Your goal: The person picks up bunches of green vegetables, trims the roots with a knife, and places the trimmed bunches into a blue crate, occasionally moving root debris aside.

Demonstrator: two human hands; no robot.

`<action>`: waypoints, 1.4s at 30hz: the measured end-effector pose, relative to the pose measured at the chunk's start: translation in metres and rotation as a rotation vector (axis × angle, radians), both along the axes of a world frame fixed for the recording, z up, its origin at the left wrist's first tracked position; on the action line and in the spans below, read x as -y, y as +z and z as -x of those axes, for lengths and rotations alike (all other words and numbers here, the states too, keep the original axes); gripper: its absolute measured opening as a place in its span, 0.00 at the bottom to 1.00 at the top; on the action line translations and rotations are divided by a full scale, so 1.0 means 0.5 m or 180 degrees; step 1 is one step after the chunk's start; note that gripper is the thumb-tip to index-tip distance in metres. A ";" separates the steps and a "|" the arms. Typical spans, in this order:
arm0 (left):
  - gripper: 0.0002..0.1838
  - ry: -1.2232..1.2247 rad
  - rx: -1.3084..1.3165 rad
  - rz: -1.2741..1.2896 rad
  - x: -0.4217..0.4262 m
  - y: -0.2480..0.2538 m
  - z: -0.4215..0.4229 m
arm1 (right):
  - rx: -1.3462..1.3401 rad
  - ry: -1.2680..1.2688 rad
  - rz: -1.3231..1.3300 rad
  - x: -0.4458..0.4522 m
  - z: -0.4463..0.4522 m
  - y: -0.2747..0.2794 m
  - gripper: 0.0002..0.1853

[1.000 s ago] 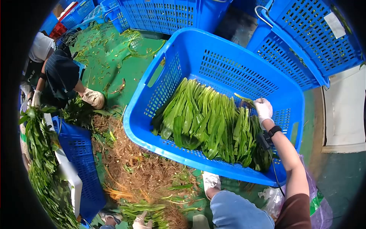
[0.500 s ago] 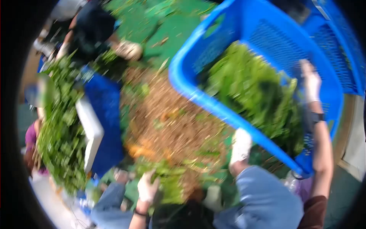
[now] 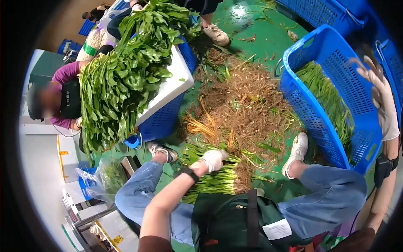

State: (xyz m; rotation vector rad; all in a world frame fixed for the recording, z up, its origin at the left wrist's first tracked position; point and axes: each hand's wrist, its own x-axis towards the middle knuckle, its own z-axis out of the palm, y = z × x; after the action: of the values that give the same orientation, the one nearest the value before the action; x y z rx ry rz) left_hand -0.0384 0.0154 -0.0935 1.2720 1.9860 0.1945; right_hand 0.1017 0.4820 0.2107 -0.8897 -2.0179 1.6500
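Note:
My left hand (image 3: 215,160), in a white glove, is closed on the stalks at the upper edge of a pile of leafy greens (image 3: 216,180). The greens lie on the floor between my legs, pale stems and brown roots pointing right. My right hand (image 3: 381,96), also gloved, is raised at the right side of a blue basket (image 3: 312,122), its fingers spread and holding nothing. Long green leaves (image 3: 329,105) lie inside the basket.
A heap of cut roots and trimmings (image 3: 245,103) covers the floor ahead. At left, a large stack of greens (image 3: 126,80) rests on a white foam board (image 3: 178,77) above a blue crate (image 3: 161,117). A person in a purple sleeve (image 3: 66,72) is beside it. More blue baskets (image 3: 319,14) stand behind.
My view has swung to the right and steadied. My right hand has come up from the greens in the basket to its right side. My left hand has closed on the floor greens.

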 end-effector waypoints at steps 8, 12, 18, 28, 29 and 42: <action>0.18 -0.0390 -0.0781 -0.0023 -0.030 -0.163 -0.087 | 0.0424 0.0232 -0.0423 0.252 0.058 0.085 0.30; 0.20 -0.1237 -0.1016 0.0692 -0.036 -0.137 -0.080 | 0.0146 0.0217 0.0739 0.321 0.032 0.042 0.28; 0.21 0.0049 0.0665 0.0963 0.003 -0.156 -0.074 | 0.0626 0.0429 0.0501 0.346 0.056 -0.006 0.21; 0.20 0.0109 -0.0396 0.1066 0.011 -0.108 -0.090 | 0.0554 0.0870 0.0582 0.363 0.072 -0.031 0.21; 0.23 0.0139 -0.0523 0.0833 0.014 -0.091 -0.081 | 0.0532 0.0898 0.0556 0.367 0.071 -0.028 0.20; 0.23 0.2716 0.3954 -0.2498 0.067 0.409 0.091 | -0.0303 0.1079 -0.0090 0.458 0.090 -0.096 0.16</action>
State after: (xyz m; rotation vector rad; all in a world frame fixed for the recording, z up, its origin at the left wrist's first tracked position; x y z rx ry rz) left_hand -0.0838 -0.0181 0.1108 0.3052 1.1416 1.7987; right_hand 0.0566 0.2532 0.1626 -0.4661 -2.2108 1.7913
